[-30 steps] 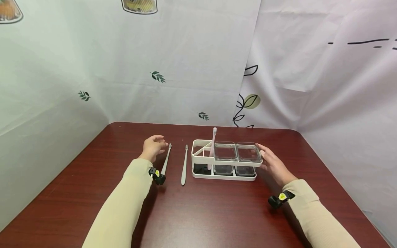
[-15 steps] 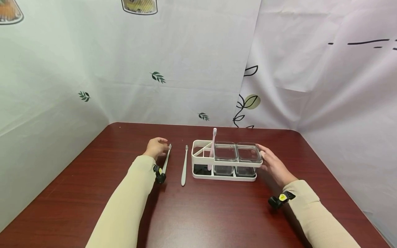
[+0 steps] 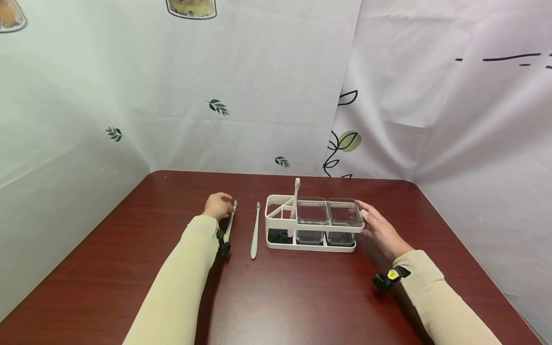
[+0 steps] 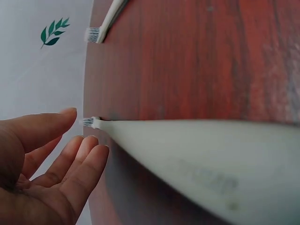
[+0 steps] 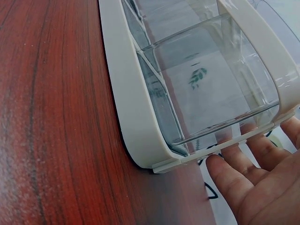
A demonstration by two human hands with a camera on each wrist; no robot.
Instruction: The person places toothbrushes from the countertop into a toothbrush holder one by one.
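Note:
In the head view, my left hand (image 3: 217,206) is beside the head of a white toothbrush (image 3: 230,225) lying on the table. The left wrist view shows thumb and fingers apart close to the bristles, with a gap between them; that toothbrush's handle (image 4: 211,159) looms large in front. To its right lies a second pale toothbrush (image 3: 254,235). A white two-tier toothbrush holder (image 3: 319,226) stands further right, a pink toothbrush (image 3: 295,194) upright in one slot. Two clear square cups (image 3: 312,211) fill its other compartments. My right hand (image 3: 381,232) rests with extended fingers against the holder's right end.
Everything is on a dark red-brown wooden table (image 3: 293,297). A white printed cloth (image 3: 258,72) hangs behind and along both sides. Each wrist wears a small black camera, such as the right camera (image 3: 384,280).
My left hand has shifted slightly right, closer to the head of the left toothbrush. The right hand and the holder stay in place.

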